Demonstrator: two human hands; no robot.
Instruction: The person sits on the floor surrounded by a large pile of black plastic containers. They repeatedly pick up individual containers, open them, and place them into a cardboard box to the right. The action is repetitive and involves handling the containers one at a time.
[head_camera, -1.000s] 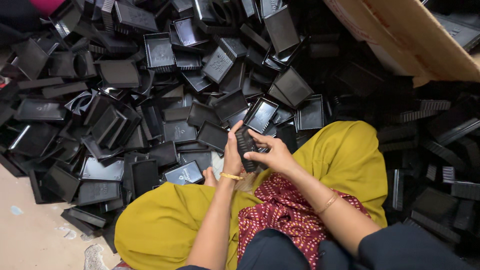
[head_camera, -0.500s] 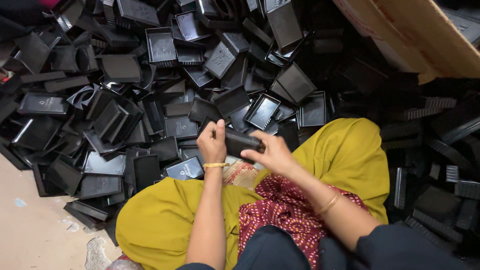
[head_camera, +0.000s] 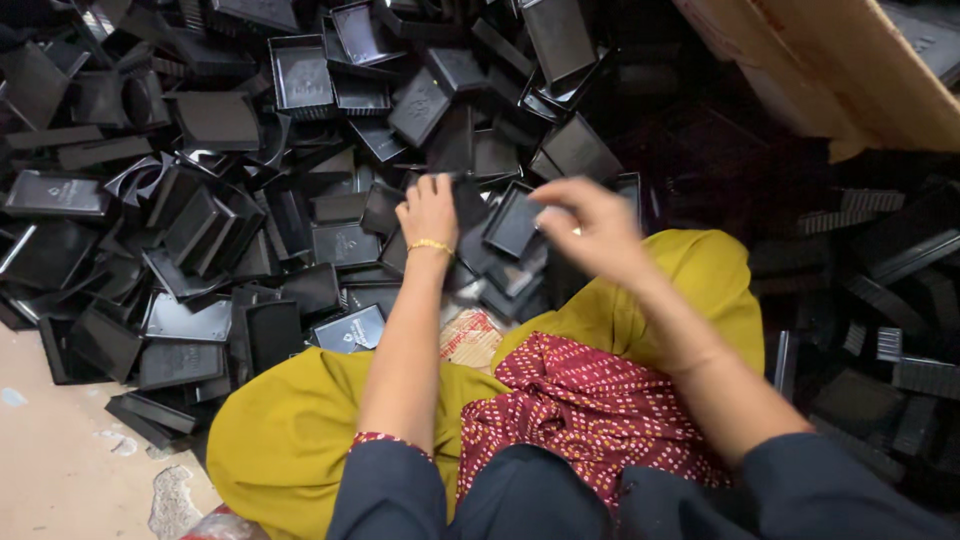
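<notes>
My left hand (head_camera: 428, 210), with a gold bangle on the wrist, reaches forward into a big heap of black plastic trays (head_camera: 300, 80). Its fingers close on the edge of one black tray (head_camera: 468, 200) at the near side of the heap. To its right, my right hand (head_camera: 585, 232) hovers blurred just above the trays, fingers loosely apart and holding nothing. Both hands are above my lap, which is covered by yellow cloth (head_camera: 290, 430) and a red dotted cloth (head_camera: 590, 410).
Loose black trays cover the floor ahead and to the left. Neater stacks of trays (head_camera: 900, 250) lie on the right. A brown cardboard box (head_camera: 830, 70) stands at the upper right. Bare pale floor (head_camera: 60, 450) shows at the lower left.
Both hands held one black tray over my lap. My left hand has since carried it forward to the heap, and my right hand has let go and lifted to the right.
</notes>
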